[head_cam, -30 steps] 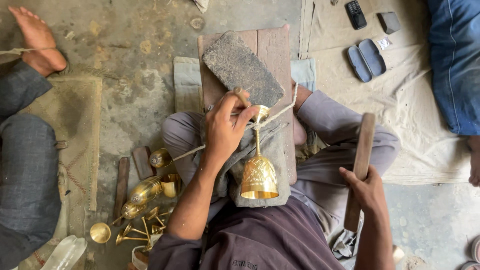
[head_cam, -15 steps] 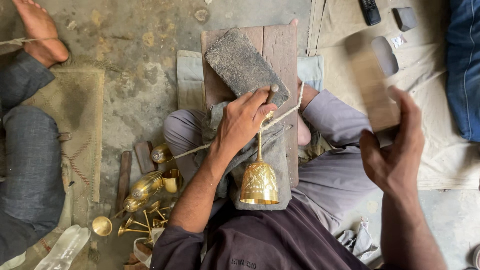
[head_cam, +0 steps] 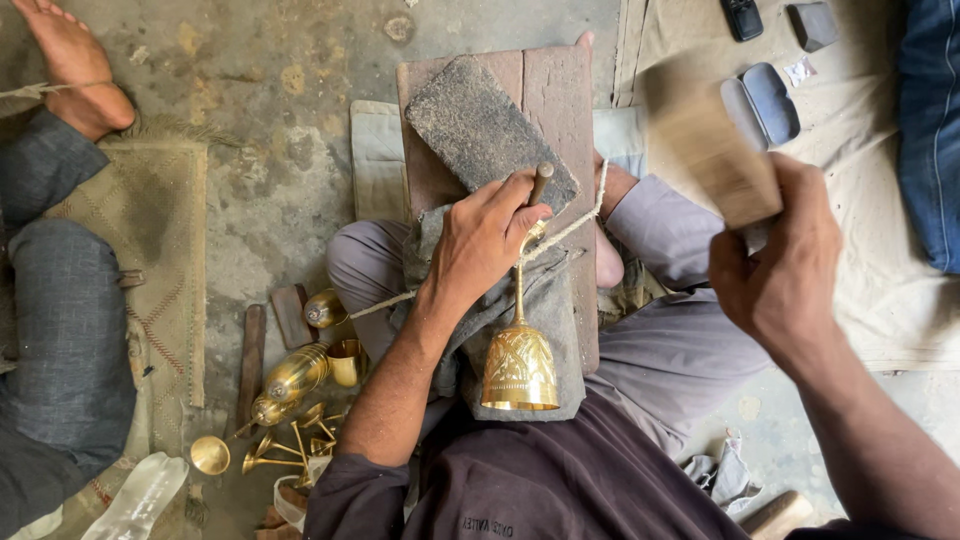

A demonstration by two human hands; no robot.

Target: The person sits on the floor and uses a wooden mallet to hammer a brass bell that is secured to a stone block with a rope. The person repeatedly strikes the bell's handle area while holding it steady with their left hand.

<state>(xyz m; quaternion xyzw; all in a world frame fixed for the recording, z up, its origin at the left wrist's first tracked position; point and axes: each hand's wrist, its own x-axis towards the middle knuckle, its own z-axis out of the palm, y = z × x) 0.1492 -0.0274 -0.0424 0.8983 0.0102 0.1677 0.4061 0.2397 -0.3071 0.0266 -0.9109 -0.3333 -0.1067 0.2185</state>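
Brass bell (head_cam: 519, 368) lies on a grey cloth (head_cam: 556, 300) across my lap, mouth toward me, its thin stem running up to my left hand (head_cam: 483, 243). I have that hand wrapped around a small punch tool (head_cam: 540, 183) with the fingers closed on it, the tool's tip set at the top of the bell's stem. A cord (head_cam: 570, 226) crosses just under the hand and runs off to the left over my knee. My right hand (head_cam: 779, 280) is raised beside my right knee, fist closed around a wooden mallet (head_cam: 712, 148), which is blurred. Beyond the left hand I see a dark stone block (head_cam: 480, 125) resting on a wooden board (head_cam: 560, 95). On the floor to my left sits a cluster of brass pieces (head_cam: 285, 400). Farther left, another person's bare foot (head_cam: 75, 65) rests on the concrete.
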